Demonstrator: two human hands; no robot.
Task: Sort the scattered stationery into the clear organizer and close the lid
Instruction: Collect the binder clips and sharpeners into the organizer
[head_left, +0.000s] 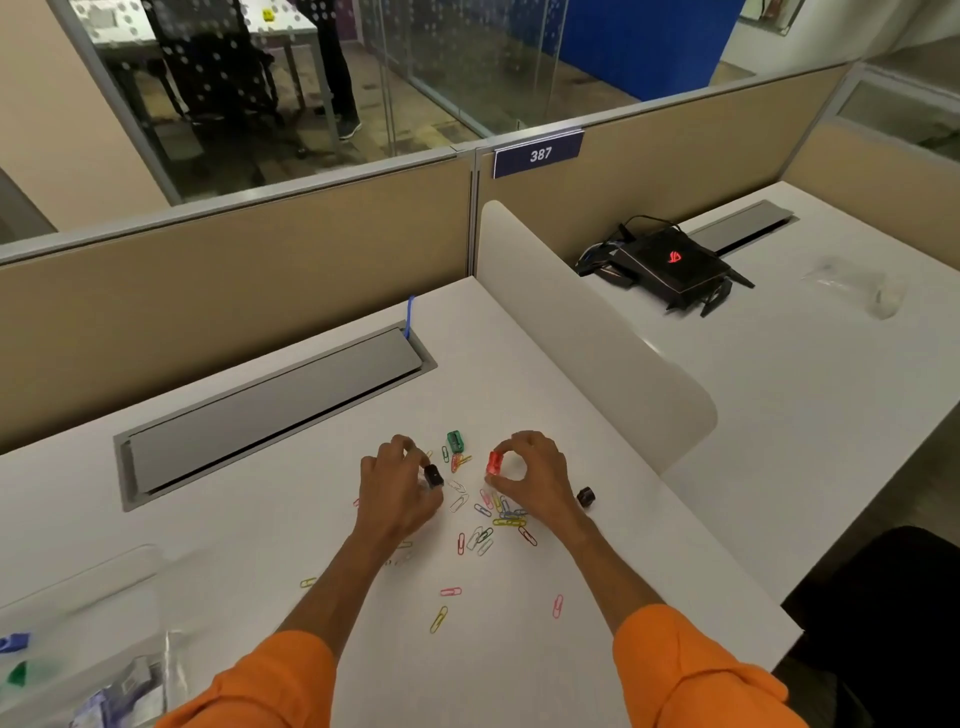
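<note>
The person's left hand (400, 486) pinches a small black sharpener (433, 475) between thumb and fingertips, just left of the main heap of paper clips (493, 512). The right hand (530, 475) pinches a red sharpener (494, 463) the same way, just beyond the heap on its far right side. Both hands are closed on their pieces, low over the desk (649, 545); whether the pieces are lifted clear of it cannot be told.

A green sharpener (455, 441) lies untouched just beyond the heap, and another small black piece (586, 497) sits to the heap's right, near the right wrist. Loose clips trail nearer the person from the heap, a pink one (450, 591) and a yellow one (439, 619) among them.

The sharpeners look light, hard and rigid, so a pinch across the flat sides should hold them without much force, though smooth plastic may slip if held by the corners. The clips will likely be harder: thin, flat wire on a smooth top, best slid to an edge or raked into a bunch (they also hook into one another).

The clear organizer (88, 623) stands well to the left of the heap and nearer the person, at the frame's lower left, with a blue and a green piece already visible inside. Nothing stands between heap and organizer except scattered clips. The grey cable hatch (270, 410) lies beyond the heap, and a black device (670, 260) rests on the neighbouring desk, far right and out of the way.
</note>
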